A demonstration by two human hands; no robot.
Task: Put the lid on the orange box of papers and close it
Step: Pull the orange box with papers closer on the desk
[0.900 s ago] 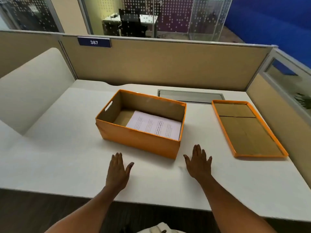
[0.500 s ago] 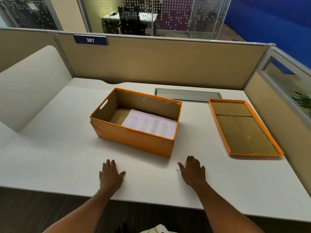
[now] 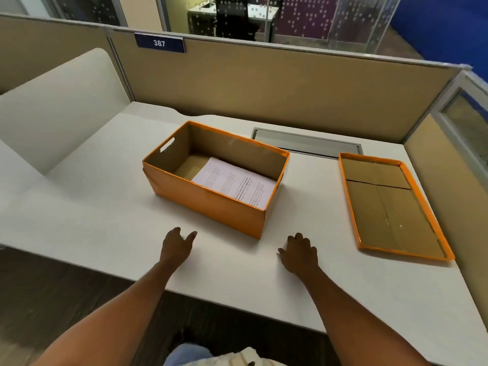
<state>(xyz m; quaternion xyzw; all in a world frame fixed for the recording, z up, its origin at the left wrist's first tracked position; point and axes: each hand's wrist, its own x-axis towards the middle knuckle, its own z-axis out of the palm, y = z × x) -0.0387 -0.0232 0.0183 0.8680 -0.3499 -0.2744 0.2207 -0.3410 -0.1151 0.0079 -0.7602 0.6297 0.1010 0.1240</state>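
I see the orange box (image 3: 211, 204) sitting open on the white counter (image 3: 87, 220), printed papers (image 3: 235, 184) lying flat inside with text too small to read, and its lid (image 3: 390, 207) lies upside down to the right of the box, well apart from it. Just in front of the box, my left hand (image 3: 175, 247) and right hand (image 3: 299, 253) rest on the counter, each grip loose and empty. Behind the box stands a tan partition (image 3: 277, 85) with a blue plate (image 3: 159, 43) reading "387", glass-walled office space beyond it.
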